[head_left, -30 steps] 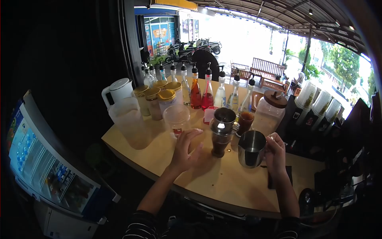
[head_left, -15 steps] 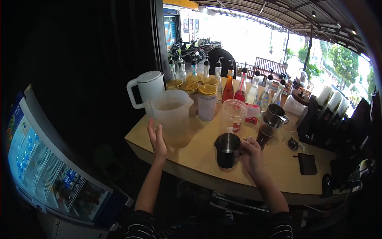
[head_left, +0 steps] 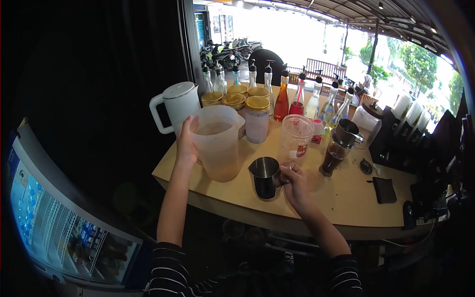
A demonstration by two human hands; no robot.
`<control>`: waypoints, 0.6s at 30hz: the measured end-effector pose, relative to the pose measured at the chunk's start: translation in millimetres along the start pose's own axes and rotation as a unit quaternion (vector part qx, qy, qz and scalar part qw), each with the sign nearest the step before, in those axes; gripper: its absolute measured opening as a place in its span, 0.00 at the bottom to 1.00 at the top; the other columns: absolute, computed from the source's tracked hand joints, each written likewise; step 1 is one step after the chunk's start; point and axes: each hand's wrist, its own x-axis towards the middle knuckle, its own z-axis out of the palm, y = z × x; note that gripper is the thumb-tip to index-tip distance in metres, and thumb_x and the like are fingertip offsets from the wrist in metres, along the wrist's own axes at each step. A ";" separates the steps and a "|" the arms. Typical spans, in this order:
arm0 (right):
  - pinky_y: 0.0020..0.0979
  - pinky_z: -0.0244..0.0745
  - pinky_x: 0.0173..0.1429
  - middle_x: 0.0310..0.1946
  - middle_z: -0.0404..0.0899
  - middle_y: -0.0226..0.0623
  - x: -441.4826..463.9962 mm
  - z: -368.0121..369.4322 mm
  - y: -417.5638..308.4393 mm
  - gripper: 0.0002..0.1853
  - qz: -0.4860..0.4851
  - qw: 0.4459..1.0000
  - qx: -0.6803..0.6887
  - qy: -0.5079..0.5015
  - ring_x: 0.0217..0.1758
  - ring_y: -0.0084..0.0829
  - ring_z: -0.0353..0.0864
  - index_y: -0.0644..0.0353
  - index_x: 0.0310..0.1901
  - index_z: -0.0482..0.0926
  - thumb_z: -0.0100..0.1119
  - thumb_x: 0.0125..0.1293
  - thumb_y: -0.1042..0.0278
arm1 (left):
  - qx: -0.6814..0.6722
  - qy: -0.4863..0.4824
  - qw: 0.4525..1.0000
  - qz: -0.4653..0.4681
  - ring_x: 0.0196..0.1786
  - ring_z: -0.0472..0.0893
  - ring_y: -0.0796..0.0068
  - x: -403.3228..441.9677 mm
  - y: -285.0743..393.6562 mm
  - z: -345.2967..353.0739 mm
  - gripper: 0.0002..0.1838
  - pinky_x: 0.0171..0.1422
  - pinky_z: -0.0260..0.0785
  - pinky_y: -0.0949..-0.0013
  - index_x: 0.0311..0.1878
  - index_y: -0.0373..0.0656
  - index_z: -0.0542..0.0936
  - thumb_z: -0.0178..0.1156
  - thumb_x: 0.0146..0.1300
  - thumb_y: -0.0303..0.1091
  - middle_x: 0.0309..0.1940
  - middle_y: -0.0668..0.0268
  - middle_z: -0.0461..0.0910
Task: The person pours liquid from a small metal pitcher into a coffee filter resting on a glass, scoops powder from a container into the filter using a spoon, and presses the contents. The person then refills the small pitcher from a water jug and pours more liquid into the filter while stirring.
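My left hand [head_left: 186,144] is closed at the handle side of a large frosted plastic pitcher [head_left: 216,153], its fingers partly hidden behind the rim. The pitcher tips slightly, its spout to the right, with a little pale brown liquid low inside. By its handle, my right hand [head_left: 293,180] grips a dark metal milk jug [head_left: 264,182], upright, mouth up, just right of the pitcher. Behind the jug stands a clear plastic tub [head_left: 297,134]. Further right, a metal coffee dripper [head_left: 347,132] rests on a glass [head_left: 332,157] of dark liquid.
A white lidded jug [head_left: 182,106] stands at the back left, beside gold-lidded jars [head_left: 257,123]. Pump bottles [head_left: 281,104] line the back edge. At right lie a black pouch [head_left: 384,190] and a small dark round object [head_left: 365,166]. A lit fridge [head_left: 64,213] is at lower left.
My left hand has gone from open beside the plastic pitcher to closed at its handle side, and the pitcher has turned. My right hand has brought the milk jug leftward, nearer the pitcher.
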 end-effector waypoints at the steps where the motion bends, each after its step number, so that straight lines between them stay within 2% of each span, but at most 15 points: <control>1: 0.20 0.57 0.31 0.20 0.69 0.24 -1.9 3.1 0.7 0.10 0.007 1.000 0.015 0.008 0.22 0.15 0.60 0.54 0.27 0.69 0.59 0.62 0.76 | 0.000 0.000 1.000 -0.003 0.64 0.69 0.67 2.3 -0.2 -1.9 0.32 0.69 0.59 0.64 0.60 0.32 0.69 0.60 0.63 0.49 0.59 0.58 0.72; 3: 0.19 0.56 0.30 0.19 0.69 0.24 -3.9 5.5 3.1 0.12 0.016 0.999 0.031 0.016 0.22 0.15 0.61 0.54 0.25 0.69 0.60 0.61 0.78 | 0.020 -0.003 1.000 -0.021 0.64 0.68 0.71 3.4 5.2 -4.2 0.25 0.70 0.57 0.62 0.57 0.42 0.69 0.59 0.64 0.48 0.57 0.65 0.75; 4: 0.19 0.56 0.30 0.19 0.69 0.24 -4.3 5.5 3.9 0.12 0.018 0.999 0.035 0.014 0.22 0.15 0.61 0.54 0.25 0.69 0.60 0.61 0.78 | 0.022 -0.003 1.000 -0.021 0.64 0.68 0.71 3.3 8.1 -5.1 0.25 0.70 0.57 0.62 0.57 0.42 0.69 0.59 0.64 0.48 0.57 0.65 0.75; 7: 0.19 0.55 0.31 0.20 0.70 0.24 -2.7 4.2 6.1 0.12 0.015 0.999 0.048 0.010 0.22 0.15 0.61 0.54 0.25 0.69 0.61 0.61 0.78 | 0.068 -0.043 0.997 -0.003 0.65 0.66 0.70 -0.5 16.9 0.3 0.27 0.72 0.53 0.62 0.59 0.40 0.69 0.59 0.65 0.49 0.58 0.63 0.74; 9: 0.19 0.55 0.31 0.20 0.70 0.24 -1.2 6.3 5.4 0.12 0.012 0.998 0.057 0.006 0.22 0.15 0.61 0.54 0.25 0.69 0.61 0.61 0.79 | 0.099 -0.058 0.993 0.011 0.68 0.65 0.63 -7.7 25.8 5.8 0.31 0.74 0.51 0.62 0.62 0.30 0.68 0.58 0.66 0.47 0.59 0.54 0.72; 15: 0.19 0.56 0.31 0.20 0.70 0.25 0.4 15.6 5.4 0.11 -0.007 0.998 0.057 0.018 0.22 0.15 0.61 0.55 0.26 0.69 0.61 0.60 0.79 | 0.125 -0.105 0.986 0.014 0.67 0.67 0.62 -16.1 31.6 4.8 0.30 0.75 0.51 0.63 0.61 0.28 0.69 0.56 0.68 0.46 0.60 0.52 0.72; 18: 0.21 0.60 0.33 0.20 0.69 0.25 0.4 13.1 7.4 0.09 -0.016 0.999 0.029 0.015 0.23 0.16 0.62 0.55 0.27 0.70 0.58 0.63 0.76 | 0.155 -0.144 0.977 0.031 0.66 0.67 0.64 -20.7 30.9 10.8 0.27 0.74 0.52 0.64 0.59 0.29 0.72 0.55 0.68 0.45 0.58 0.53 0.73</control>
